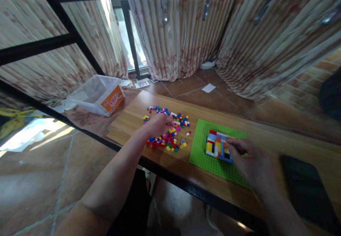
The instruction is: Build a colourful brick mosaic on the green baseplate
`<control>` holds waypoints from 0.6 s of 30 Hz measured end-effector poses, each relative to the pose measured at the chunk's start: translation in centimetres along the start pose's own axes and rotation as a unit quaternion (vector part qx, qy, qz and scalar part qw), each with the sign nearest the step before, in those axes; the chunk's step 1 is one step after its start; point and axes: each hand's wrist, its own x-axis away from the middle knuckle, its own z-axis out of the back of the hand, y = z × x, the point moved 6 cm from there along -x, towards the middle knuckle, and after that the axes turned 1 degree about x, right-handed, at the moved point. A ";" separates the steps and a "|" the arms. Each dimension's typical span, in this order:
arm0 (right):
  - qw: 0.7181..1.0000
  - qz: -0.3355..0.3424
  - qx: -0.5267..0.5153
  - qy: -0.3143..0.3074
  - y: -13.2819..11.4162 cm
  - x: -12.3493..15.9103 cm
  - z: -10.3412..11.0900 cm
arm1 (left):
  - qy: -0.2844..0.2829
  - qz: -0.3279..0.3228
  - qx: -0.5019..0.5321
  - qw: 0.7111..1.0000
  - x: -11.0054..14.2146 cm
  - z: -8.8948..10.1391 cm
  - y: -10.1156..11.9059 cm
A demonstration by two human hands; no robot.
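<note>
My left hand [160, 124] is over a spread of loose toy bricks [167, 140] in many colours. Its fingers are curled together, and whatever they pinch is too small to make out. A green studded baseplate [198, 140] lies to the right of the spread. On it sits a low rectangular build of joined bricks [217, 145] in red, yellow, white, blue, orange and black. My right hand [246, 157] is at the right side of this build, thumb and index finger closed together at its top. The hand covers part of the build and baseplate; anything between the fingertips is hidden.
The wooden table [130, 122] has a dark front edge. A black flat device [306, 186] rests near my right forearm. Beyond the table's left end stands a clear plastic bin [93, 94] with an orange label. Black metal bars [87, 56] and striped curtains [176, 37] are behind.
</note>
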 end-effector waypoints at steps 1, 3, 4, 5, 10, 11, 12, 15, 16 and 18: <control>1.000 0.004 0.003 -0.003 0.0 0.0 -0.1 | -0.002 -0.004 0.005 1.000 0.1 0.1 -0.2; 1.000 0.014 0.010 -0.013 0.0 0.0 -0.5 | -0.001 -0.008 0.014 1.000 0.3 0.6 -0.7; 1.000 0.019 0.014 -0.017 -0.1 0.0 -0.6 | 0.001 -0.009 0.017 1.000 0.4 0.8 -0.9; 0.999 0.023 0.017 -0.021 -0.1 0.0 -0.8 | 0.001 -0.009 0.021 1.000 0.4 1.1 -1.1; 0.999 0.044 0.021 -0.018 -1.0 0.1 -1.4 | -0.015 -0.031 0.041 0.999 0.9 1.7 -0.7; 0.999 0.047 0.018 -0.017 -1.2 0.2 -1.5 | -0.008 -0.029 0.038 0.999 1.0 1.9 -0.7; 0.999 0.050 0.015 -0.015 -1.4 0.3 -1.6 | 0.006 -0.020 0.031 0.999 1.0 2.2 -0.9; 0.998 0.059 0.012 -0.009 -1.9 0.5 -1.9 | 0.066 0.030 0.002 0.997 1.0 3.2 -2.2; 0.998 0.062 0.013 -0.008 -2.0 0.5 -2.1 | 0.081 0.048 -0.008 0.995 1.1 3.5 -2.7; 0.998 0.067 0.016 -0.007 -2.1 0.5 -2.3 | 0.090 0.077 -0.027 0.993 1.1 3.8 -3.7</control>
